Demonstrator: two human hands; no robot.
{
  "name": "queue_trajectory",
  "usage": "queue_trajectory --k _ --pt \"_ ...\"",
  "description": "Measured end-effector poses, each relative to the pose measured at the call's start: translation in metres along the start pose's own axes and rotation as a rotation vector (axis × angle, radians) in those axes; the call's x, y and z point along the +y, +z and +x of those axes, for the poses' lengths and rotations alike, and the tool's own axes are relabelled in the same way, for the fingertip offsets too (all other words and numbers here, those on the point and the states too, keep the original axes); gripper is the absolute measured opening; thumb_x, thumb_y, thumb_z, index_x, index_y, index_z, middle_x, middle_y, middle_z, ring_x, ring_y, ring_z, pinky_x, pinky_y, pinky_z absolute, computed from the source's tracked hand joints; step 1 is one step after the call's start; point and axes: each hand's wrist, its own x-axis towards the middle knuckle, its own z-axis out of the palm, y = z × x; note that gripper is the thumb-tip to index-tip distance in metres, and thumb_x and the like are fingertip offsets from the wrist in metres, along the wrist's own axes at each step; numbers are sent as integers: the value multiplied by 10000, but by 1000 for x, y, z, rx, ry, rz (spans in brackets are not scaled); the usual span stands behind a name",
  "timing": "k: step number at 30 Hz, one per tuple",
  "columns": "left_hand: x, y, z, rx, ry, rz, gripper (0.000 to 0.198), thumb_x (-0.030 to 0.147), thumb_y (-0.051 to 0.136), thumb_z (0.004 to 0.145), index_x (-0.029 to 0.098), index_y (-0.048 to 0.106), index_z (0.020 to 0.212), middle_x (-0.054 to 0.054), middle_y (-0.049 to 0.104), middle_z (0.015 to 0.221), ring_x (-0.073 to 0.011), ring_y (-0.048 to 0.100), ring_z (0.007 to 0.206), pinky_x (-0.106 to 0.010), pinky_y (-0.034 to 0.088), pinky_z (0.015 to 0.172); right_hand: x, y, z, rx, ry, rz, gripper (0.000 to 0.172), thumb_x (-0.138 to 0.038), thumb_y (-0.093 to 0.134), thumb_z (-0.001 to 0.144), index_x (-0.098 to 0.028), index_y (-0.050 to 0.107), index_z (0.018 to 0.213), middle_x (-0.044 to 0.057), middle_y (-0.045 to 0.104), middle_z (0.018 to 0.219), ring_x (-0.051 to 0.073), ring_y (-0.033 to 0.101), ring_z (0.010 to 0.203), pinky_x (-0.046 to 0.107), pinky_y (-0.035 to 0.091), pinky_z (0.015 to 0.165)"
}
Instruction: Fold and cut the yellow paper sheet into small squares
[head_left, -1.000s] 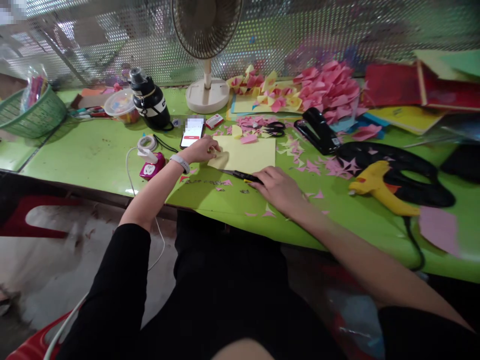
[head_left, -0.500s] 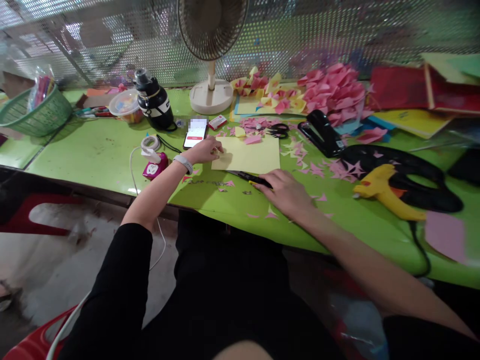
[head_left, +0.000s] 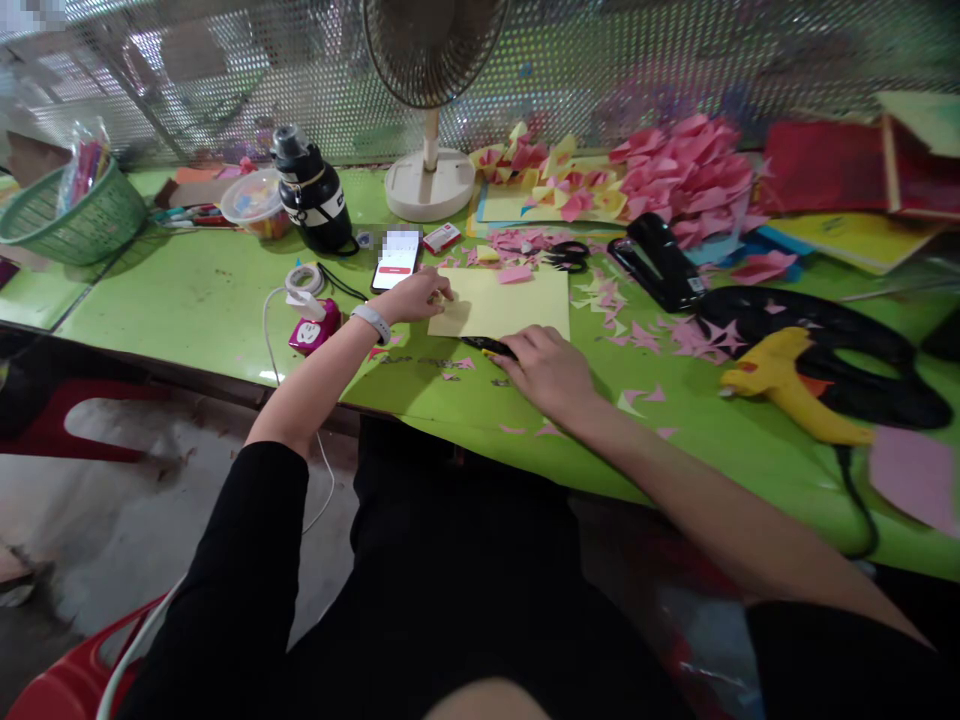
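A sheet of pale yellow paper (head_left: 510,305) lies flat on the green table, with a small pink paper piece (head_left: 514,274) on its far edge. My left hand (head_left: 426,294) is at the sheet's left edge, fingers curled and fingertips down at the paper. Along the near edge lies a slim black-and-yellow tool (head_left: 489,346), apparently a utility knife, pointing left. My right hand (head_left: 549,368) is closed over the tool's right end, palm down, hiding part of it. A phone (head_left: 396,262) with a lit screen rests just beyond my left hand.
Black scissors (head_left: 568,256), a black stapler (head_left: 660,265) and a yellow glue gun (head_left: 787,382) lie to the right among pink scraps. Folded pink paper (head_left: 690,175) is heaped behind. A fan (head_left: 429,190), a black bottle (head_left: 313,205) and a magenta power adapter (head_left: 311,328) stand further left.
My right hand has slid a little left and covers more of the tool. The left hand stays at the sheet's edge. The view has shifted slightly.
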Motion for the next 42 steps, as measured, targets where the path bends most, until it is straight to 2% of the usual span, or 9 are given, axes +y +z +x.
queue_trajectory --k 6,15,22,26,28,31,34,38,42 --pt "4 -2 0 -3 -6 13 319 159 596 877 140 739 1162 -155 673 1191 -288 618 1203 -383 520 1036 -3 5 2 -27 -32 9 631 -535 249 1115 -205 747 1320 208 674 1136 354 640 987 624 622 802" --pt "2 0 -1 8 -1 6 327 164 586 875 149 739 1163 -150 677 1214 -276 625 1204 -382 526 1048 -6 6 11 -41 -68 -26 626 -501 246 1130 -170 763 1254 198 695 1126 325 655 977 571 627 820" --pt "2 2 -3 33 -11 45 312 168 587 894 155 750 1159 -141 709 1204 -271 639 1205 -386 524 1068 -12 -7 -6 -96 -156 49 502 -454 344 1121 -226 736 1335 178 717 1164 328 665 997 570 617 813" --pt "19 13 -15 113 -66 102 356 296 590 992 153 717 1291 -178 664 1385 -295 640 1264 -425 512 1095 26 -32 -19 85 -10 22 511 -510 339 1112 -279 710 1378 160 720 1146 352 663 1043 576 603 822" --pt "28 20 -22 142 -53 128 566 485 633 1004 189 604 1485 -175 544 1586 -338 535 1444 -480 429 1206 54 -45 -19 173 141 -60 562 -581 352 1095 -241 735 1326 183 722 1104 371 667 1011 563 583 788" --pt "40 29 -30 55 -26 161 909 705 645 949 238 362 1675 -142 306 1766 -343 267 1644 -501 221 1340 92 -56 -13 198 351 -211 626 -600 368 1086 -138 765 1228 246 722 1084 400 674 1023 529 551 784" --pt "46 32 -33 -47 -30 182 900 733 531 1003 206 310 1699 -146 270 1775 -300 222 1667 -476 141 1365 106 -58 -2 188 443 -332 594 -546 394 1084 -104 782 1166 266 729 1085 428 677 1058 543 544 815" --pt "50 33 -35 -36 -14 200 818 680 510 1040 223 331 1694 -129 330 1752 -280 293 1646 -472 186 1357 90 -47 27 148 212 -272 599 -470 315 1096 -118 733 1342 252 724 1292 424 656 1217 632 517 1002" --pt "51 34 -37 -29 -10 232 765 651 519 1052 232 375 1675 -126 369 1734 -268 336 1630 -449 221 1351 72 -25 63 -87 -60 -162 665 -594 293 1082 -225 637 1515 114 601 1582 354 497 1497 585 392 1236"
